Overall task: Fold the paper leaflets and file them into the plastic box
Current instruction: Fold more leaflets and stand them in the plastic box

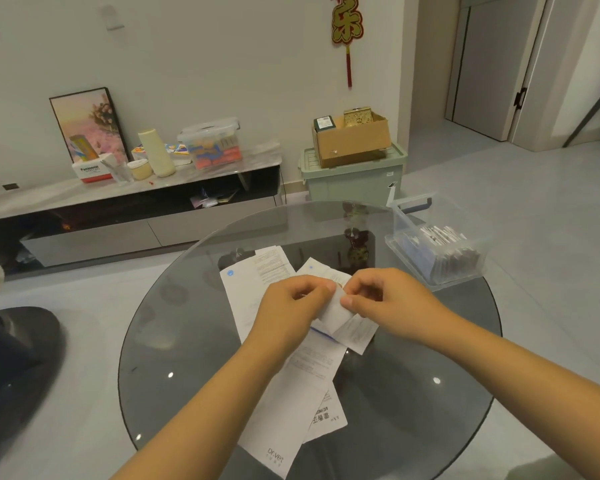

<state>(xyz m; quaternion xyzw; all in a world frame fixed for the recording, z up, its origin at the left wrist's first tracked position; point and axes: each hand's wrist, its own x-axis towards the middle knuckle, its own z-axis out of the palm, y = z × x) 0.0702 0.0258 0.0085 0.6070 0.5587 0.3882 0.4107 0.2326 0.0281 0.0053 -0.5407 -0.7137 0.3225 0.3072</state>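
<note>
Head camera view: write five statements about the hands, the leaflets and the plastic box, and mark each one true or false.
1. Both hands pinch the same small leaflet above the table. True: the left hand and the right hand hold it between them.
2. The plastic box is empty. False: folded papers already stand inside it.
3. The box sits at the right edge of the round glass table. True.
4. All the leaflets have been filed. False: several unfolded sheets lie on the table under the hands.
5. The box has its lid on. False: it is open at the top.
</note>
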